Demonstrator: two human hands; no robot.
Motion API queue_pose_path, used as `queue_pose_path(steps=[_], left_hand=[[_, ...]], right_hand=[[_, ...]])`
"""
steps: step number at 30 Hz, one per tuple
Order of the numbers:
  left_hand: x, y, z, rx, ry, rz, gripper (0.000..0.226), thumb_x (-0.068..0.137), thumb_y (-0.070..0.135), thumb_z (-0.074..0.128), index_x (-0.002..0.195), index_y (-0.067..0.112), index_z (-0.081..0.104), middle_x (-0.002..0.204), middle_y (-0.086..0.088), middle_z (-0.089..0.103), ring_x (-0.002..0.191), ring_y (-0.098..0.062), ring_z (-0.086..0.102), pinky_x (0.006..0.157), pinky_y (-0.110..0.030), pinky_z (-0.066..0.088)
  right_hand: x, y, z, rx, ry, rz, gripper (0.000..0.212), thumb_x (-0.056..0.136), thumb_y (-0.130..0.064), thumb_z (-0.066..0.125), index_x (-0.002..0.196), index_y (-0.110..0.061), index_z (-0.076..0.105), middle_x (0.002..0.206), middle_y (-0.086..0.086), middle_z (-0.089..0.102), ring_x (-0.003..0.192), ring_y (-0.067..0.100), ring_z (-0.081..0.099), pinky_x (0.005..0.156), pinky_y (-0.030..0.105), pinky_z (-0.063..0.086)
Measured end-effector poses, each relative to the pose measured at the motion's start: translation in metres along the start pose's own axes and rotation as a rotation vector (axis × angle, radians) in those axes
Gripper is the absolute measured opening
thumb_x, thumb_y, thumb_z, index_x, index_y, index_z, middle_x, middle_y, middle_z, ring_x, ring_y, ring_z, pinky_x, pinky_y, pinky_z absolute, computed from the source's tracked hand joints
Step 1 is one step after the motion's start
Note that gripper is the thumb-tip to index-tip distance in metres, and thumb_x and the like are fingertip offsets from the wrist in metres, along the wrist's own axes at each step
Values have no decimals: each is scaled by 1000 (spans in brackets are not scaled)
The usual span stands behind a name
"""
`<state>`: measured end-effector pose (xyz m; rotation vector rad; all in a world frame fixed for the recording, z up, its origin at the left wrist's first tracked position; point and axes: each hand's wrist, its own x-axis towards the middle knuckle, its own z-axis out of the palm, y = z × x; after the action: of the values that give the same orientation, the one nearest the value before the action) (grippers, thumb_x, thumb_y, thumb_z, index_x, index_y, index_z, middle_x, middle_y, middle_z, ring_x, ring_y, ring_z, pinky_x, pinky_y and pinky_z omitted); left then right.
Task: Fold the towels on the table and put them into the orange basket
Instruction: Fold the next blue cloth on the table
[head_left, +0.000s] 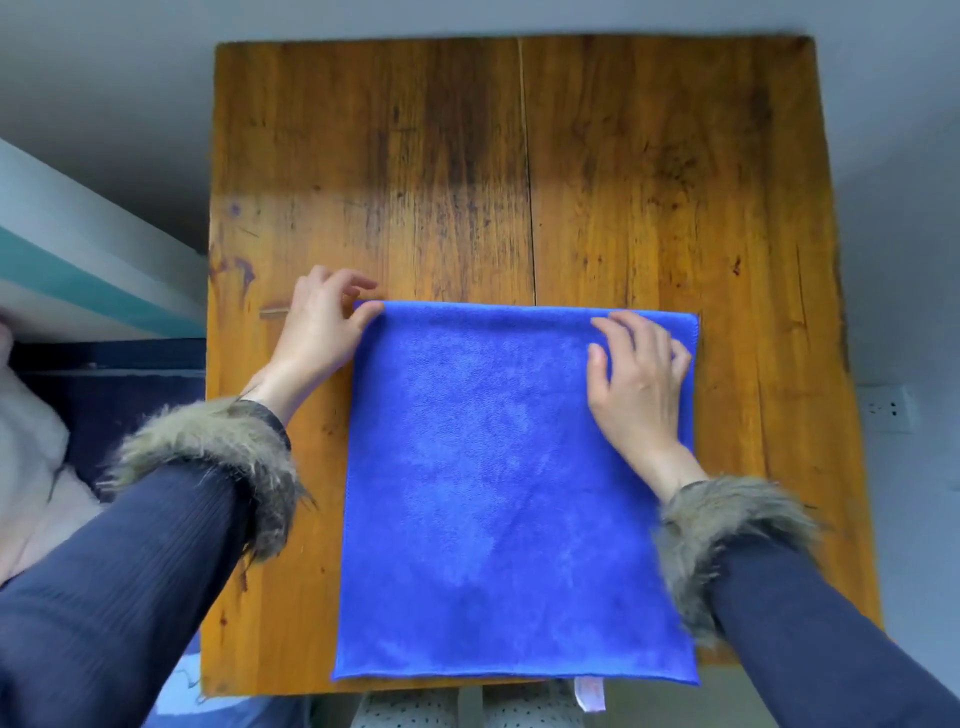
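L hand (319, 325) was set at far-left corner of blue towel (498, 493), thumb & fingers pinching it, prob. to square the edge. Towel lay flat on wooden table (623, 171), near side. R hand (636, 376) was laid on far-right corner, fingers relaxed, pinning it. Orange basket not seen.
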<state>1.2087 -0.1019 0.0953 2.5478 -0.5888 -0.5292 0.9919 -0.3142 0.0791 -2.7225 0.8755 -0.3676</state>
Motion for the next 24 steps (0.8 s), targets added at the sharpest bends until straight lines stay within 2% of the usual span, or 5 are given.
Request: queue_pose_path(steps=[2, 7, 10, 18, 24], left_hand=[[5, 2, 3, 78, -46, -1, 23, 86, 20, 63, 108, 13, 61, 111, -15, 46, 111, -31, 39, 97, -34, 33], [15, 7, -2, 151, -128, -40, 23, 84, 22, 66, 102, 9, 61, 111, -18, 45, 112, -33, 36, 97, -37, 32], [19, 10, -8, 136, -163, -21, 13, 82, 18, 68, 91, 11, 62, 98, -14, 57, 98, -28, 44, 79, -31, 34], [28, 9, -22, 93, -303, -68, 8, 81, 11, 68, 83, 18, 64, 84, -3, 61, 80, -19, 52, 70, -26, 34], [38, 24, -36, 48, -152, -103, 7, 82, 15, 68, 80, 18, 63, 86, -7, 62, 83, -22, 53, 72, -29, 38]], right_hand=[[19, 22, -17, 15, -46, 98, 29, 87, -17, 48, 112, -12, 61, 117, 10, 57, 108, 28, 48, 91, 41, 32], [55, 63, -39, -40, -456, 188, 29, 88, -16, 52, 117, -15, 55, 124, 10, 49, 120, 29, 39, 96, 41, 30], [67, 69, -40, -32, -574, 210, 24, 87, -19, 55, 111, -17, 56, 120, 7, 52, 119, 28, 39, 94, 41, 31], [104, 76, -43, 54, -857, 323, 5, 83, -14, 66, 83, -16, 61, 93, 7, 62, 90, 22, 52, 75, 28, 37], [122, 69, -51, 119, -573, 342, 5, 87, -15, 61, 82, -15, 61, 89, 4, 58, 87, 20, 49, 74, 27, 35]])
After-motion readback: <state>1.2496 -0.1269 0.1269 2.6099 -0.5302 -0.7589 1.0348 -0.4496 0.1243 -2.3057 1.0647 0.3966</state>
